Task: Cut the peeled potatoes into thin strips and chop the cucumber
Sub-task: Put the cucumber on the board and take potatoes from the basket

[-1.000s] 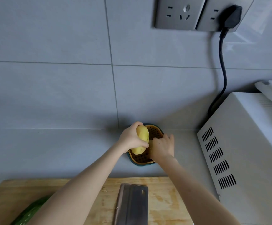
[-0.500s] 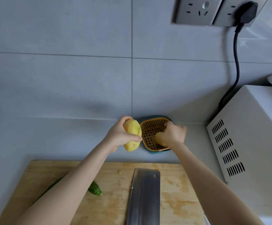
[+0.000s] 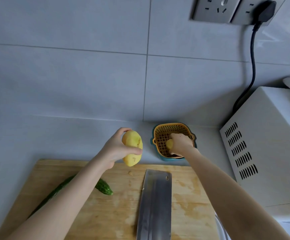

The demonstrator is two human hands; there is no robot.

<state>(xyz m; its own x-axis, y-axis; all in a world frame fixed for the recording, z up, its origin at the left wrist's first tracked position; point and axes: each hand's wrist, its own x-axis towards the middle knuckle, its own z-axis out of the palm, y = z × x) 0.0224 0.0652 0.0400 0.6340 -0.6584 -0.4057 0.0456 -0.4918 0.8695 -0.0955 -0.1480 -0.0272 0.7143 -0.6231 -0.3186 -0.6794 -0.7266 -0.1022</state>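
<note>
Cucumber, one only, long and dark-green cucumber (image 3: 104, 187), lies slantwise on the left part of the single pale wooden cutting board (image 3: 116, 213), partly hidden under the left forearm. The left hand (image 3: 113, 149) grasps one large peeled yellow potato (image 3: 132, 148), thumb and fingers curled round it, held up by the board's far edge. One steel cleaver (image 3: 155, 201) lies flat on the board, right of the cucumber. Behind it on the grey tabletop (image 3: 36, 135) stands one orange perforated basket (image 3: 163, 134) nested in a teal bowl (image 3: 165, 158). The right hand (image 3: 181, 143) reaches into the basket and clasps a second peeled potato (image 3: 169, 144), smaller. Farthest right stands one white vented appliance (image 3: 265, 153); above it are two wall sockets (image 3: 213, 9), with one black plug (image 3: 265, 9) in the right socket.
</note>
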